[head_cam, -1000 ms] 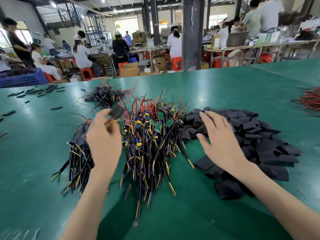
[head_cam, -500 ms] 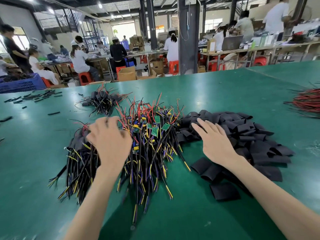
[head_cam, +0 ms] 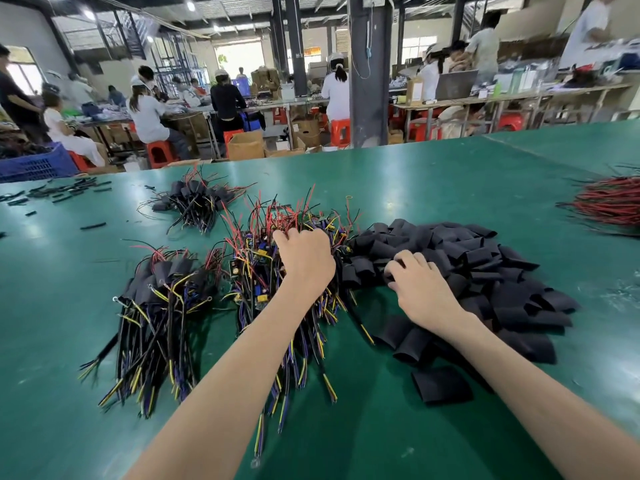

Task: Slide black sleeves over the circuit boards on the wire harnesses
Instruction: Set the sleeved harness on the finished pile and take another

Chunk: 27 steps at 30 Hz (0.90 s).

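A pile of bare wire harnesses (head_cam: 254,268) with small green circuit boards lies mid-table. My left hand (head_cam: 304,259) sits on top of it, fingers curled down into the red and black wires, gripping a harness; the fingertips are hidden. To the right spreads a heap of flat black sleeves (head_cam: 485,271). At the heap's left edge my right hand (head_cam: 420,287) rests with thumb and fingers curled, pinching one sleeve. Sleeved harnesses (head_cam: 162,285) lie in a bundle at the left.
A second small pile of sleeved harnesses (head_cam: 197,200) lies farther back. Red wires (head_cam: 609,204) are heaped at the right edge. Short black tube pieces (head_cam: 69,190) are scattered far left by a blue crate (head_cam: 34,164). People work at benches beyond the green table (head_cam: 433,188).
My left hand set a sleeved harness down on the left bundle, then moved right onto the bare-harness pile. My right hand's straight fingers curled onto a sleeve.
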{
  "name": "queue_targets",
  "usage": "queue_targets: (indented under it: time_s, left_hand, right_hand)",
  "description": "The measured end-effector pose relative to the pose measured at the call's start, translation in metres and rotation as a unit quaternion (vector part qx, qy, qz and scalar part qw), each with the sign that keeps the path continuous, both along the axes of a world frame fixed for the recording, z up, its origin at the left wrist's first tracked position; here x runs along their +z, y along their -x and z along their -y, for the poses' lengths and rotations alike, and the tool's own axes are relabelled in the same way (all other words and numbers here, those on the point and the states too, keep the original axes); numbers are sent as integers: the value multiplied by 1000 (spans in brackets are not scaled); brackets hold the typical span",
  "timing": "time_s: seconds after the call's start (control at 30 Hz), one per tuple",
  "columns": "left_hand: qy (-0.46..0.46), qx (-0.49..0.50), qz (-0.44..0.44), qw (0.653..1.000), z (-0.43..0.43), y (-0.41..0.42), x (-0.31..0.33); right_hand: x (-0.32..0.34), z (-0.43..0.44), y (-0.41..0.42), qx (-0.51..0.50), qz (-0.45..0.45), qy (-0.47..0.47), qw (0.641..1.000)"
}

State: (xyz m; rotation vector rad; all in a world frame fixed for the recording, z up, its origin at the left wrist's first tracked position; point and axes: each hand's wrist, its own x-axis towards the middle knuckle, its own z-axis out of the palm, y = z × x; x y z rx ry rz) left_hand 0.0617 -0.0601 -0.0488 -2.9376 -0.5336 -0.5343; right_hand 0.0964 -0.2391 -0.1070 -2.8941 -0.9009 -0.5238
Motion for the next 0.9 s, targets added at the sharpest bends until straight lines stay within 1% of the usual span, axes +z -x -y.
queue_targets:
  time_s: [0.1, 0.2, 0.27, 0.37, 0.43, 0.47, 0.57, 0.6, 0.67, 0.7, 0.73, 0.77, 0.83, 0.9]
  left_hand:
    - [35, -8, 38, 999, 3, 6, 7]
    - [66, -27, 101, 992, 5, 14, 27]
    - [111, -46, 127, 985, 3, 22, 47]
    - [213, -71, 177, 958, -5, 38, 82]
    - [255, -95, 216, 938, -12, 51, 105]
    - [260, -107, 241, 929, -16, 58, 115]
    - [220, -114, 310, 918, -27, 77, 136]
    - [174, -104, 322, 925, -30, 82, 137]
    - [22, -78, 315, 946, -35, 89, 126]
    - [-40, -76, 294, 952, -35, 91, 114]
    - [-79, -78, 256, 960, -35, 91, 99]
    - [-96, -81, 212, 969, -34, 92, 82]
    - [-90, -84, 132, 984, -35, 93, 46]
    - [-76, -87, 103, 988, -37, 94, 13]
  right_hand:
    - [0, 0, 2, 0, 2, 15, 1000]
    - [1, 0, 2, -2, 7, 16, 1000]
    - [2, -1, 2, -5, 4, 19, 1000]
    - [3, -1, 2, -5, -8, 30, 1000]
    - [4, 0, 4, -9, -12, 36, 999]
    - [5, 0, 5, -9, -12, 39, 999]
    - [8, 0, 10, -9, -11, 56, 998]
    - [9, 0, 11, -11, -9, 59, 998]
    - [12, 0, 14, -15, -5, 60, 998]
    - [12, 0, 15, -16, 2, 58, 998]
    - [13, -1, 17, -19, 12, 50, 998]
    - [14, -2, 19, -21, 22, 38, 999]
    - [17, -4, 24, -16, 32, 8, 999]
    - [19, -4, 27, 1, 21, -20, 1000]
